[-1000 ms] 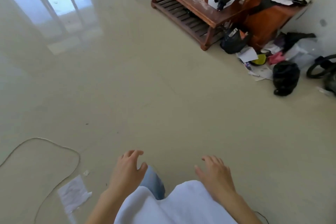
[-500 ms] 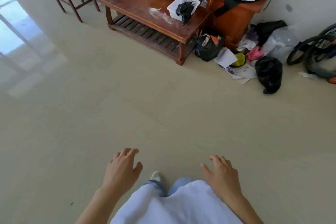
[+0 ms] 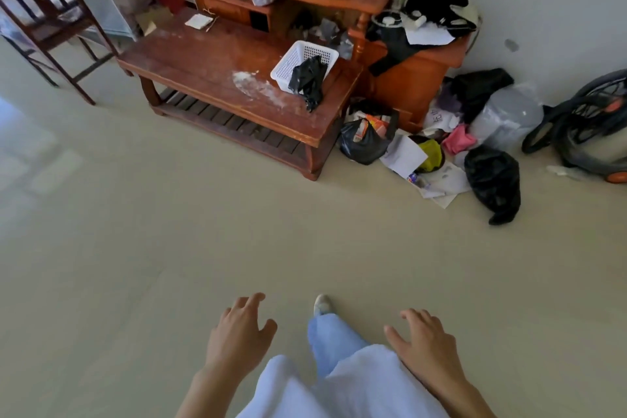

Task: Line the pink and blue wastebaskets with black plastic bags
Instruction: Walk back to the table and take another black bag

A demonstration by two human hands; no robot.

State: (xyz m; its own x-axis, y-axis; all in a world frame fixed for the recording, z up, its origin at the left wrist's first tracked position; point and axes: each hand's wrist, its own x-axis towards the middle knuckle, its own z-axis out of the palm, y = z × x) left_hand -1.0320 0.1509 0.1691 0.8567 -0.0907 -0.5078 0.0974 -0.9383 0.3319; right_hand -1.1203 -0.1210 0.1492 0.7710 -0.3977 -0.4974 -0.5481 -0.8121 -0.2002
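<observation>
Black plastic bags (image 3: 308, 78) hang crumpled over the edge of a white mesh basket (image 3: 298, 59) on the low wooden table (image 3: 210, 61). My left hand (image 3: 237, 336) and my right hand (image 3: 424, 343) hover low in front of me, fingers spread, holding nothing, far from the table. No pink or blue wastebasket is in view.
A pile of litter lies right of the table: a full black bag (image 3: 364, 137), another black bag (image 3: 493, 180), papers (image 3: 437, 180) and a clear bag (image 3: 505, 115). A vacuum cleaner (image 3: 590, 132) stands far right. A wooden chair (image 3: 51, 24) is at left. Bare floor stretches between me and the table.
The view has swung right and closer to the table and the litter pile. The floor cable and paper scrap have left the view. Both hands stay spread and empty.
</observation>
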